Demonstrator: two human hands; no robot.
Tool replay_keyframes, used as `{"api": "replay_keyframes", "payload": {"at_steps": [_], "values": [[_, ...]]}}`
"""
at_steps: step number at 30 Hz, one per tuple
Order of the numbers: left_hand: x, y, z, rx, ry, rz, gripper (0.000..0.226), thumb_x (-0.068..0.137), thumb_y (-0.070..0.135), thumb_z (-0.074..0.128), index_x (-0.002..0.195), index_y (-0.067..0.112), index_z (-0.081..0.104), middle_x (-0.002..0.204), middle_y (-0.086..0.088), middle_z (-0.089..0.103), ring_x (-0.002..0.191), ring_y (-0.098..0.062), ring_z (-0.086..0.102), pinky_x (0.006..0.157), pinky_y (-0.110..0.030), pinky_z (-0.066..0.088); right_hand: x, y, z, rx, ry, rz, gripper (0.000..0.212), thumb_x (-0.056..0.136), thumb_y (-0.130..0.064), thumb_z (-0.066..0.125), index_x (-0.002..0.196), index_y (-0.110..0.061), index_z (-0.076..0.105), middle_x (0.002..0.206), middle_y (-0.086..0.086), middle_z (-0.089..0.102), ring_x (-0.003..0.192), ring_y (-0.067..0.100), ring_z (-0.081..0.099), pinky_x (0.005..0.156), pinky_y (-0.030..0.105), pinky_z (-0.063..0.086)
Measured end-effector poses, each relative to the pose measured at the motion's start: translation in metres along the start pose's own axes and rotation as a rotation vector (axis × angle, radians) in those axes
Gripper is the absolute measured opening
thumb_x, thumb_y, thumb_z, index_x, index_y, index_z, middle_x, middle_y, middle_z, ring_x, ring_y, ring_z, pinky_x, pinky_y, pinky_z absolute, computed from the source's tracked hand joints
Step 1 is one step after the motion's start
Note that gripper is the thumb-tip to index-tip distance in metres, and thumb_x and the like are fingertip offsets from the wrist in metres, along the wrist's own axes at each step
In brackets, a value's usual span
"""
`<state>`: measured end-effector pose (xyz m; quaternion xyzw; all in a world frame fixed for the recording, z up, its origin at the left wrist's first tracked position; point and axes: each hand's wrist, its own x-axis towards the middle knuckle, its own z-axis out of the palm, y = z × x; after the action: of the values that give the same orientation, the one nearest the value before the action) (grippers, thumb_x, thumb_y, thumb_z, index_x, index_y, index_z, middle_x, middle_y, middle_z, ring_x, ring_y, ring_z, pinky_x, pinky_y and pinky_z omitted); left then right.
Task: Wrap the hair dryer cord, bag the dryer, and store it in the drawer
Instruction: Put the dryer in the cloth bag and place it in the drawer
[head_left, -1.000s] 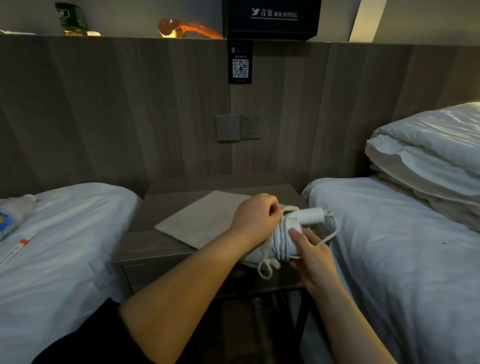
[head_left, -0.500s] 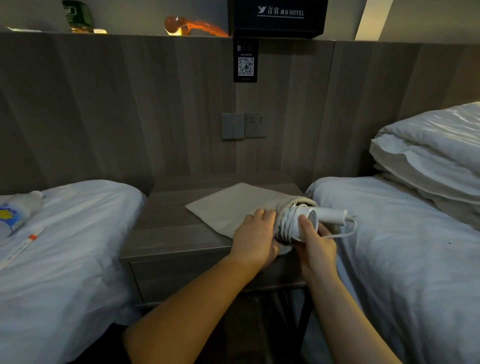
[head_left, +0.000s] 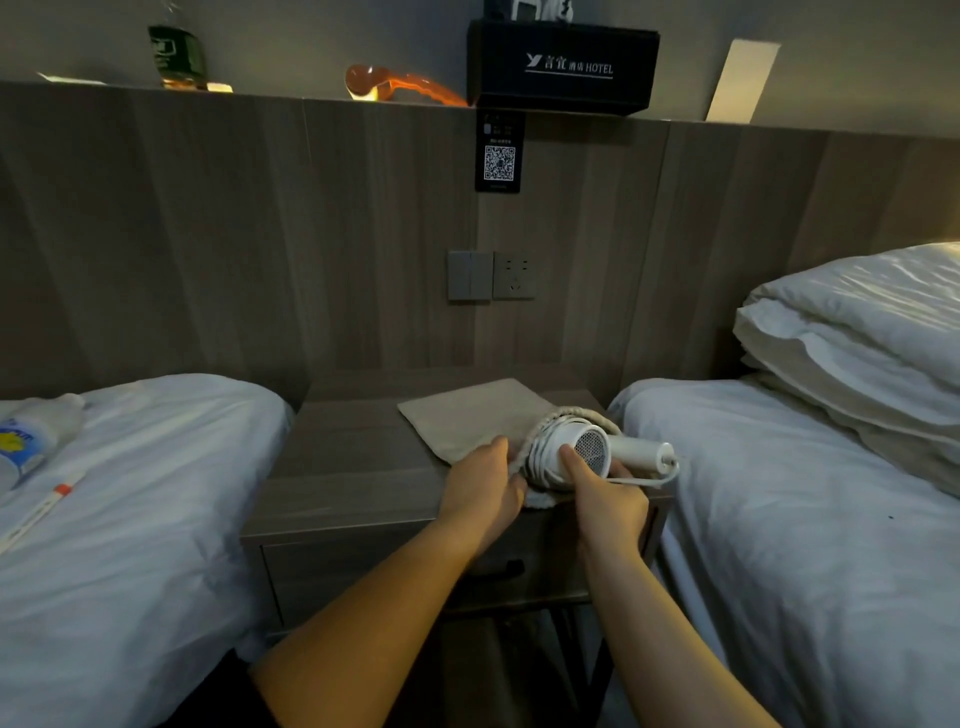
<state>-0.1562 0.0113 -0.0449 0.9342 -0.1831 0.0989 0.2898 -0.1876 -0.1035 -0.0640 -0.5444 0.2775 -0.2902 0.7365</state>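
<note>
A white hair dryer (head_left: 592, 449) lies on its side at the right front of the wooden nightstand (head_left: 337, 467), its cord (head_left: 537, 457) coiled around the barrel and its handle pointing right. The barrel's front sits in the mouth of a beige cloth bag (head_left: 467, 415) that lies flat on the nightstand. My left hand (head_left: 480, 486) grips the bag's open rim at the left of the dryer. My right hand (head_left: 602, 499) holds the dryer body, thumb on its rear grille. The drawer front (head_left: 363, 571) below is shut.
White beds flank the nightstand, the left bed (head_left: 130, 519) with a bottle (head_left: 31, 441) and a thin stick, the right bed (head_left: 805, 545) with stacked pillows (head_left: 857, 338). A wall socket (head_left: 514, 275) sits behind. The ledge above carries a black hotel box (head_left: 563, 67).
The dryer has turned so its rear grille faces me and its barrel has gone into the bag's mouth. My left hand has shifted from the dryer's top to the bag's rim.
</note>
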Motion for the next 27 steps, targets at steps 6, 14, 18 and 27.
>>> {"api": "replay_keyframes", "payload": {"at_steps": [6, 14, 18, 27], "values": [[0.004, -0.001, -0.013, -0.200, -0.013, 0.126, 0.006, 0.083, 0.015, 0.058, 0.086, 0.011, 0.061, 0.086, -0.009, 0.068, 0.081, -0.025, 0.062, 0.067, -0.034, 0.046, 0.005, 0.001, 0.023, 0.000, 0.053, 0.029, 0.036, 0.065, -0.030, 0.081, 0.095, -0.016, 0.069, 0.094, 0.007, 0.072, 0.087, 0.020, 0.067, 0.087, 0.042, 0.055], [0.007, -0.030, -0.014, -0.233, 0.156, -0.152, 0.017, 0.085, 0.019, 0.054, 0.097, 0.013, 0.065, 0.094, -0.004, 0.070, 0.083, -0.020, 0.062, 0.067, -0.028, 0.045, 0.013, 0.020, 0.008, -0.430, -0.550, -0.199, 0.038, 0.081, -0.021, 0.068, 0.119, -0.018, 0.061, 0.113, 0.002, 0.069, 0.107, 0.017, 0.062, 0.096, 0.034, 0.047], [0.007, -0.051, -0.020, -0.251, 0.166, -0.214, 0.013, 0.085, 0.014, 0.055, 0.092, 0.011, 0.065, 0.091, -0.007, 0.069, 0.077, -0.018, 0.059, 0.063, -0.025, 0.038, 0.025, 0.017, -0.026, -0.742, -0.719, -0.249, 0.034, 0.080, -0.006, 0.065, 0.113, -0.014, 0.068, 0.109, 0.000, 0.069, 0.105, 0.014, 0.063, 0.094, 0.025, 0.045], [0.001, -0.060, -0.009, -0.201, 0.120, -0.137, 0.031, 0.085, 0.018, 0.057, 0.116, 0.012, 0.057, 0.121, -0.009, 0.055, 0.103, -0.022, 0.056, 0.085, -0.029, 0.043, 0.065, -0.023, -0.038, -0.670, -0.378, -0.270, 0.033, 0.094, -0.019, 0.046, 0.123, -0.013, 0.059, 0.122, 0.004, 0.056, 0.110, 0.018, 0.052, 0.092, 0.029, 0.038]]}}
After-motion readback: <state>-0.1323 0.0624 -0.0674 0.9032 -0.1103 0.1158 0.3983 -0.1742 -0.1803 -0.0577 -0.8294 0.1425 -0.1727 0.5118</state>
